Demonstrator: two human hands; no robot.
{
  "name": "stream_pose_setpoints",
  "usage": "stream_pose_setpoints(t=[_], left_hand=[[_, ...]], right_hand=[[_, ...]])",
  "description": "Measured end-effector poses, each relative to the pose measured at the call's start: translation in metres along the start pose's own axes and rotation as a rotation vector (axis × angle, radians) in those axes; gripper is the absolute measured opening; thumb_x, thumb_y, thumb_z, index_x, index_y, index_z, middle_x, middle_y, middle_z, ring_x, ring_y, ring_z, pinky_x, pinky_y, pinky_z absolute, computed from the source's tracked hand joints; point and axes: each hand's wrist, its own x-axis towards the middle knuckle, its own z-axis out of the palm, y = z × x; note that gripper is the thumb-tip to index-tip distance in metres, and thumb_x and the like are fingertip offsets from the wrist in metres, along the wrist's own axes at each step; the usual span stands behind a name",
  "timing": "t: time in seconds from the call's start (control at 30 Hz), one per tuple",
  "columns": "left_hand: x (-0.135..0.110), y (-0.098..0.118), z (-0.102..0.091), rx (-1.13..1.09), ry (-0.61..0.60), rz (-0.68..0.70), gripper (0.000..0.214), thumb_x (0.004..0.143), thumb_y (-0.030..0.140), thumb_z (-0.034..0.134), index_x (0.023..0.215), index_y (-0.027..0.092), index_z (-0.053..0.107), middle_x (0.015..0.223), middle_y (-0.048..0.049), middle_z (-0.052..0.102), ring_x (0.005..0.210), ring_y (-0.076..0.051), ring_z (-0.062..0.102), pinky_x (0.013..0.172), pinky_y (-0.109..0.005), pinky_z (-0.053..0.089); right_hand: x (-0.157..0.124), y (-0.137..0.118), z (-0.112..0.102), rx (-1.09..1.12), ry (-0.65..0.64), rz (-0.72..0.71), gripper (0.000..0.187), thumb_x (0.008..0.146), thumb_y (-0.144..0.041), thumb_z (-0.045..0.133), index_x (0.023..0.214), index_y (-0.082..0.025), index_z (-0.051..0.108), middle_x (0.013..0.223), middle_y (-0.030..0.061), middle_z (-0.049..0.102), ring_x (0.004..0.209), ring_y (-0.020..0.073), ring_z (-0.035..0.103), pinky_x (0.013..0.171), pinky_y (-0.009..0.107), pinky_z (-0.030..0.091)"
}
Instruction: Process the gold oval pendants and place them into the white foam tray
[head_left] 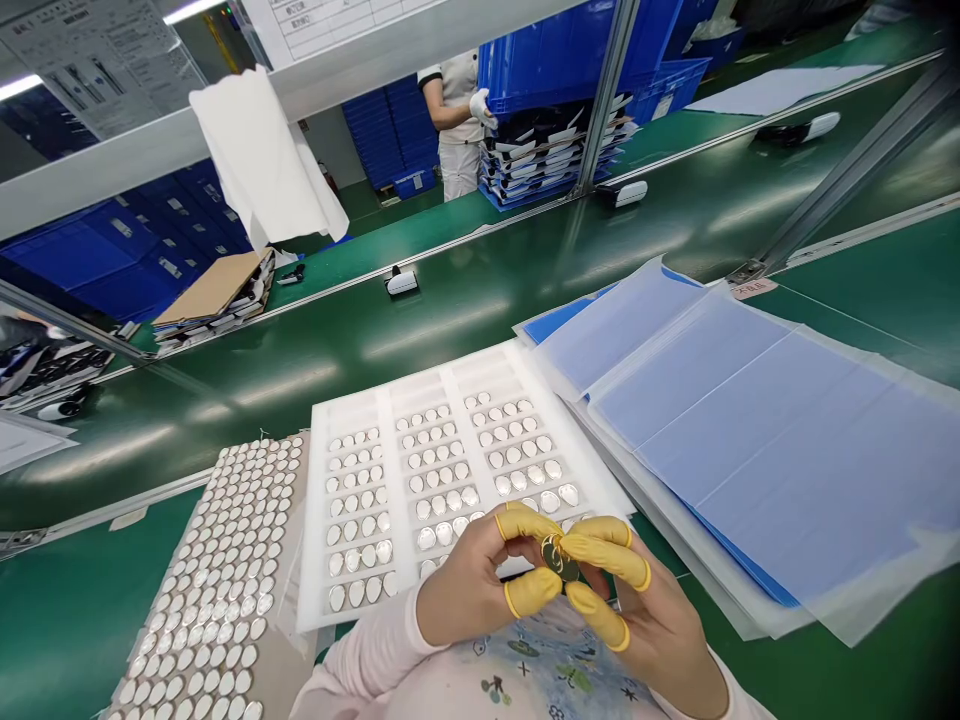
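Observation:
My left hand (469, 585) and my right hand (660, 615) meet in front of my body, both wearing yellow finger cots. Pinched between their fingertips is a small dark disc with gold curved markings (559, 560). Fingers of both hands touch its edge, and they cover part of it. Just beyond the hands lies a white foam tray (399, 500) with rows of small pale oval pieces (364, 530) standing in its slots. To the left, many similar white oval pieces (202, 590) lie in close rows on a greyish sheet (289, 612).
Translucent sheets (720, 390) over blue sheets are stacked at right. Behind the green bench runs a green belt (457, 300) carrying black-and-white devices (402, 283). A white cloth (262, 160) hangs from the shelf. Across the line, a gloved co-worker (459, 120) touches a blue crate (547, 60).

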Motion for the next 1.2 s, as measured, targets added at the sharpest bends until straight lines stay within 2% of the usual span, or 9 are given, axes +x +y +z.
stream_pose_setpoints(t=[0.1, 0.27, 0.4, 0.53, 0.63, 0.73, 0.83, 0.93, 1.2], left_hand=[[0.0, -0.002, -0.001, -0.044, -0.007, -0.026, 0.02, 0.089, 0.021, 0.07, 0.108, 0.021, 0.065, 0.1, -0.0041, 0.059, 0.088, -0.012, 0.058, 0.085, -0.026, 0.05], [0.001, -0.003, -0.002, -0.046, -0.069, -0.009, 0.013, 0.091, 0.025, 0.068, 0.103, 0.019, 0.066, 0.1, -0.0057, 0.058, 0.094, -0.015, 0.061, 0.087, -0.029, 0.051], [0.001, -0.003, -0.001, -0.08, -0.088, -0.037, 0.015, 0.092, 0.032, 0.068, 0.097, 0.018, 0.066, 0.098, -0.0065, 0.058, 0.096, -0.018, 0.062, 0.086, -0.031, 0.052], [0.003, -0.005, 0.0, -0.178, -0.035, -0.156, 0.031, 0.089, 0.046, 0.069, 0.092, 0.016, 0.061, 0.086, -0.0048, 0.061, 0.079, -0.015, 0.062, 0.073, -0.028, 0.054], [0.004, -0.008, -0.001, -0.206, 0.014, -0.202, 0.039, 0.09, 0.054, 0.065, 0.088, 0.016, 0.059, 0.071, -0.0021, 0.06, 0.062, -0.012, 0.059, 0.06, -0.025, 0.052], [0.005, -0.011, -0.002, -0.217, 0.019, -0.226, 0.042, 0.088, 0.056, 0.066, 0.086, 0.016, 0.056, 0.066, 0.0001, 0.06, 0.054, -0.009, 0.058, 0.054, -0.022, 0.049], [0.004, -0.011, 0.0, -0.212, 0.022, -0.277, 0.044, 0.086, 0.059, 0.067, 0.085, 0.017, 0.053, 0.067, 0.001, 0.06, 0.052, -0.009, 0.059, 0.053, -0.022, 0.05], [0.004, -0.01, 0.002, -0.194, 0.023, -0.308, 0.045, 0.088, 0.061, 0.064, 0.087, 0.018, 0.05, 0.063, 0.0027, 0.059, 0.05, -0.009, 0.058, 0.053, -0.023, 0.051], [0.005, -0.016, 0.006, -0.277, -0.018, -0.234, 0.04, 0.093, 0.056, 0.061, 0.089, 0.018, 0.049, 0.067, 0.002, 0.061, 0.054, -0.009, 0.059, 0.054, -0.022, 0.053]], right_hand=[[-0.004, 0.002, 0.002, 0.016, 0.018, 0.039, 0.034, 0.097, -0.018, 0.058, 0.128, -0.033, 0.058, 0.093, 0.0024, 0.051, 0.06, 0.0141, 0.04, 0.058, 0.031, 0.043], [-0.004, 0.004, 0.003, -0.008, 0.008, 0.1, 0.036, 0.097, -0.026, 0.06, 0.133, -0.032, 0.057, 0.076, -0.0019, 0.042, 0.062, 0.0161, 0.041, 0.056, 0.03, 0.041], [0.002, 0.003, 0.002, -0.024, -0.018, 0.118, 0.033, 0.097, -0.033, 0.062, 0.13, -0.032, 0.06, 0.075, -0.0018, 0.043, 0.061, 0.0156, 0.041, 0.052, 0.028, 0.041], [0.003, 0.001, 0.003, -0.025, 0.027, 0.111, 0.032, 0.095, -0.031, 0.064, 0.127, -0.034, 0.061, 0.075, -0.0018, 0.046, 0.06, 0.0152, 0.041, 0.051, 0.027, 0.04], [0.001, 0.001, 0.004, -0.019, 0.009, 0.154, 0.034, 0.095, -0.027, 0.064, 0.127, -0.035, 0.059, 0.076, -0.0016, 0.052, 0.059, 0.0148, 0.042, 0.053, 0.028, 0.042], [-0.001, 0.003, 0.006, 0.118, -0.037, 0.252, 0.03, 0.093, -0.03, 0.067, 0.121, -0.034, 0.058, 0.076, -0.0027, 0.055, 0.059, 0.0142, 0.05, 0.058, 0.03, 0.047], [0.0, 0.004, 0.008, 0.275, -0.069, 0.447, 0.022, 0.089, -0.036, 0.071, 0.102, -0.028, 0.056, 0.068, -0.0045, 0.059, 0.059, 0.0151, 0.056, 0.059, 0.03, 0.049], [0.006, -0.001, 0.011, 0.365, -0.072, 0.605, 0.021, 0.093, -0.038, 0.068, 0.087, -0.025, 0.052, 0.063, -0.0041, 0.063, 0.055, 0.0141, 0.057, 0.057, 0.03, 0.05], [0.019, -0.018, 0.01, 0.622, 0.036, 0.657, 0.032, 0.098, -0.043, 0.059, 0.074, -0.023, 0.054, 0.065, -0.0003, 0.066, 0.053, 0.0164, 0.064, 0.052, 0.032, 0.054]])
